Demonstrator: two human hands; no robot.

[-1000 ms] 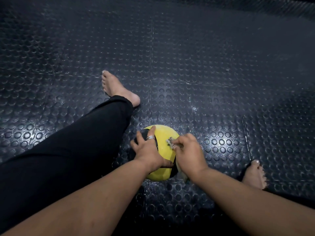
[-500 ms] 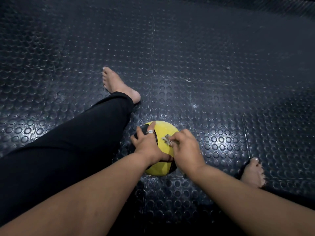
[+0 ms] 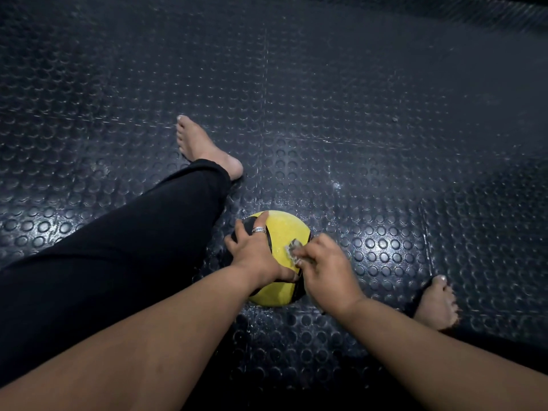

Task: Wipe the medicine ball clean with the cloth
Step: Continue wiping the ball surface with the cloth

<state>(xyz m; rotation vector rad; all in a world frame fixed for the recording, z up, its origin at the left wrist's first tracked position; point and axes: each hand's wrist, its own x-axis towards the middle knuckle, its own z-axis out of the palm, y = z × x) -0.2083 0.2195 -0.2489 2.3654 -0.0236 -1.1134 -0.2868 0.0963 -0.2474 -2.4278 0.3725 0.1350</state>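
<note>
Sitting on the studded floor [image 3: 355,114], you have the medicine ball [image 3: 284,232] between your legs, close in front of you. It is round, so it has no long axis to speak of; its black bands run from the far left side toward you, curving across the yellow skin.

Furthest left, your left leg [image 3: 118,247] in black fabric stretches forward, its bare foot [image 3: 204,146] flat on the floor with toes pointing away from you. Next, your left hand [image 3: 255,253] rests on the ball's left upper side, fingers spread and lying against it, thumb reaching toward the right; a silver ring [image 3: 259,229] sits on one finger. The ball's yellow surface looks finely grained and matte.

Just right of that, your right hand [image 3: 326,271] is curled round a small pale cloth [image 3: 293,251], crumpled, with only a corner showing past your fingers, pressed on the ball's right side. Further right, your other bare foot [image 3: 436,304] lies on the floor, toes away from you.

The floor is dark rubber matting, covered in raised round studs and glossy where light hits near the ball, with seams between tiles. The room beyond fades into darkness.
</note>
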